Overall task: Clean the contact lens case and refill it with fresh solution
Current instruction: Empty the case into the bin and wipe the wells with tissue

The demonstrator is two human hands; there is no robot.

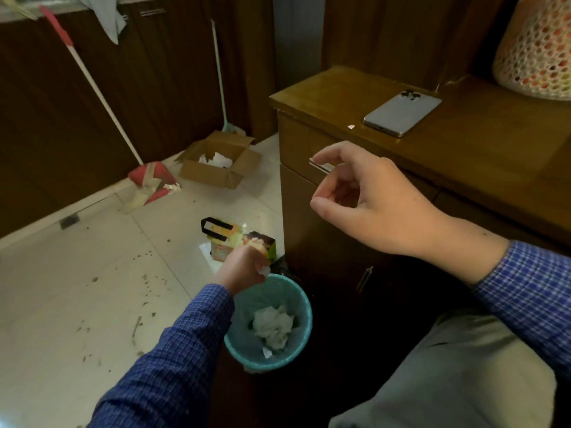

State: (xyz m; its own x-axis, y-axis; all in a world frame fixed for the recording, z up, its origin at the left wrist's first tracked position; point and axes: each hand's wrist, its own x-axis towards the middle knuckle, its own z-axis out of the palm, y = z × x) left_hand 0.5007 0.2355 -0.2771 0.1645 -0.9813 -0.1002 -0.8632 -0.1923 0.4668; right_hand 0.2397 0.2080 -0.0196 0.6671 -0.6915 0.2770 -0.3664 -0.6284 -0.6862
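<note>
My left hand [244, 267] reaches down over the far rim of a teal waste bin [304, 307] on the floor and grips a small crumpled white tissue [264, 270]. Inside the bin lies a wad of white tissue [273, 327]. My right hand [367, 196] hovers in the air in front of the wooden cabinet, fingers loosely curled, holding nothing. No contact lens case or solution bottle shows in this view.
A wooden cabinet [309, 143] with a drawer handle [321, 165] stands right of the bin. A phone [401, 114] lies face down on top. On the tiled floor sit a cardboard box [219, 163], a colourful carton [238, 240] and a red dustpan [153, 182].
</note>
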